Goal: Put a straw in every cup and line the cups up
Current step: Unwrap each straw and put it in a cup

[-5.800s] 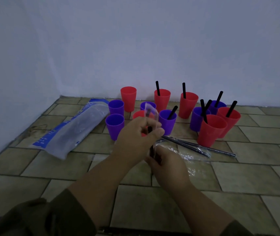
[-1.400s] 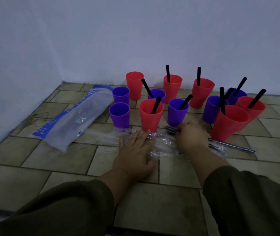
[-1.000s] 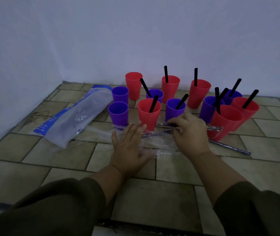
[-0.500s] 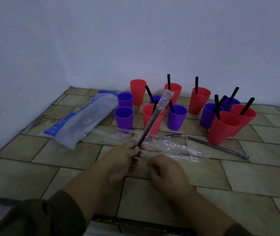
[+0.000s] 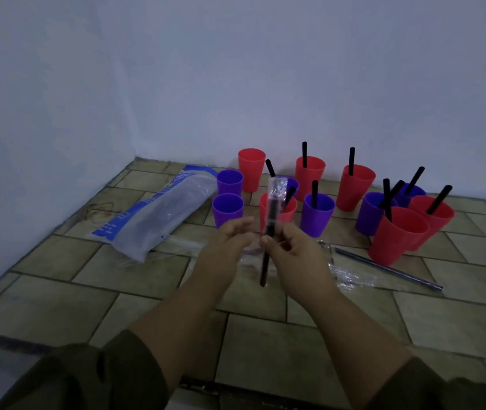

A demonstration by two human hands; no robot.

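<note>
- The right hand (image 5: 292, 250) pinches a black straw (image 5: 264, 266) between its thumb and curled fingers, above the tiled floor (image 5: 265, 335). The straw stands nearly upright, its top tipped slightly toward 1 o'clock.
- A clear wrapper (image 5: 277, 187) sheathes the straw's upper part, and its lower end is bare.
- The left hand (image 5: 224, 250) is just beside the straw at 9 o'clock. Its fingers are loosely curved and motion-blurred, and I cannot tell whether they touch the wrapper.
- The straw and wrapper hide much of the near red cup (image 5: 292, 213), which has a straw of its own poking out.
- At 11 o'clock from the hands, three cups hold no straw: an empty red cup (image 5: 251, 173), a rear purple cup (image 5: 229, 183) and a front purple cup (image 5: 227, 213).
- At 2 o'clock, the cup cluster (image 5: 400, 232) overlaps, so it is hard to match each straw to its cup.
- A wrapped straw (image 5: 389, 269) lies on the floor at 3 o'clock, with crumpled loose wrappers (image 5: 348, 275) beside it.
- At 10 o'clock lies a plastic bag (image 5: 158, 214) with unreadable blue print.
</note>
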